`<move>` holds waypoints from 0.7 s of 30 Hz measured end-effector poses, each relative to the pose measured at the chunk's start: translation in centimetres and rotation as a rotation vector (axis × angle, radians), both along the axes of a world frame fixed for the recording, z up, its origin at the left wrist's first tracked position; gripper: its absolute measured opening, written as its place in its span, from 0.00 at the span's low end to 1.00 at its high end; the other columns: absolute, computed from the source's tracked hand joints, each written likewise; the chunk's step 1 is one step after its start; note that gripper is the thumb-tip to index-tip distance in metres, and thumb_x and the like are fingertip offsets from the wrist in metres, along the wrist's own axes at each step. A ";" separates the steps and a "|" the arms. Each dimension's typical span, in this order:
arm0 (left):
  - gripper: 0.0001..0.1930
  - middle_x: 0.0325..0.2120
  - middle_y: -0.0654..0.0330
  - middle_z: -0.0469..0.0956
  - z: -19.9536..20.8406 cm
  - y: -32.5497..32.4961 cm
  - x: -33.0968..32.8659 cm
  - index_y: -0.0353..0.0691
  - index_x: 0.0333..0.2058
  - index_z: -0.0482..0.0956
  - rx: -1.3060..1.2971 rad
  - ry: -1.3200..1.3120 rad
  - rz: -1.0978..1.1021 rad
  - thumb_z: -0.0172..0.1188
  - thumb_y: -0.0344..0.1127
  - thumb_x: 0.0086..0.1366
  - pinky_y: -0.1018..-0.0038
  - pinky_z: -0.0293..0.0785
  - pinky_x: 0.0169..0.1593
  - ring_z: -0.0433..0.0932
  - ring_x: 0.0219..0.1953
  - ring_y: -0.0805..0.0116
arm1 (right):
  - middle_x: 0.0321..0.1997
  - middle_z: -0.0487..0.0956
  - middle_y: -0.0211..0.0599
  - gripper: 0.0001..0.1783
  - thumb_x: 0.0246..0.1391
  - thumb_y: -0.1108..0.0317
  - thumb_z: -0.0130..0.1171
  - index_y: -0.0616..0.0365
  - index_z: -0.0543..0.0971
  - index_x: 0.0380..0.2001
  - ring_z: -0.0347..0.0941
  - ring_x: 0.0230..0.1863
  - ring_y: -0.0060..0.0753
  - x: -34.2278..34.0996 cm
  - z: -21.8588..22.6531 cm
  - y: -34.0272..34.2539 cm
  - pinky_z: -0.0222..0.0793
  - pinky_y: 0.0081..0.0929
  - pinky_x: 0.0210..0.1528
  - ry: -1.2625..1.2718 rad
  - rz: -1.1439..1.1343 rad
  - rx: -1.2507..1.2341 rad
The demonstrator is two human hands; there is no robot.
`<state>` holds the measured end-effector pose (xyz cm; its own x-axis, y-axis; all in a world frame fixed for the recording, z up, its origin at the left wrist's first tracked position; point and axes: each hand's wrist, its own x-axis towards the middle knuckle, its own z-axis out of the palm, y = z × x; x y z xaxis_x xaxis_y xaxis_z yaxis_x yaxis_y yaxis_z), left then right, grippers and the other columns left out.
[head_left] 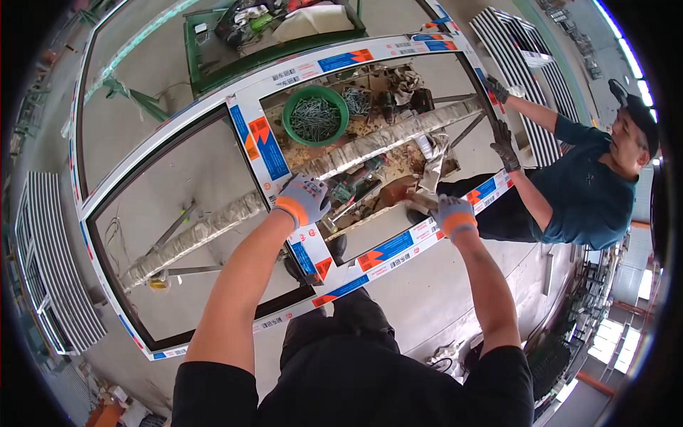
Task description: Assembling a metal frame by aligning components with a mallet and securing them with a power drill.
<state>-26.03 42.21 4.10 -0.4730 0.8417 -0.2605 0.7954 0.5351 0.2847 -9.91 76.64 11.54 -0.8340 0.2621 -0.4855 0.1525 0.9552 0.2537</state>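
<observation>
White profiles wrapped in blue-and-orange film form the large window frame (pixel 260 139), lying flat before the person, its long axis running left to right and climbing toward the right end. A padded bar (pixel 220 226) slants beneath it. The left hand (pixel 304 199), fingers curled, is at the middle crossbar; the right hand (pixel 454 212), partly closed, is over the near rail. Whether either grips anything is unclear. A co-worker's gloved hands (pixel 505 146) are at the right end. Through the opening, a green bowl (pixel 315 119) holds many screws, with loose screws (pixel 356 101) beside it; beyond the frame, a green bin (pixel 284 48) contains jumbled tools and cardboard.
</observation>
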 end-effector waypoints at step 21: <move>0.16 0.35 0.53 0.78 0.8 -0.5 0.0 0.43 0.38 0.78 -0.039 0.039 0.073 0.55 0.46 0.57 0.57 0.67 0.52 0.75 0.43 0.52 | 0.50 0.75 0.56 0.22 0.55 0.58 0.56 0.62 0.74 0.49 0.73 0.51 0.53 -12.4 -9.0 -16.3 0.69 0.39 0.54 0.468 -0.263 -0.849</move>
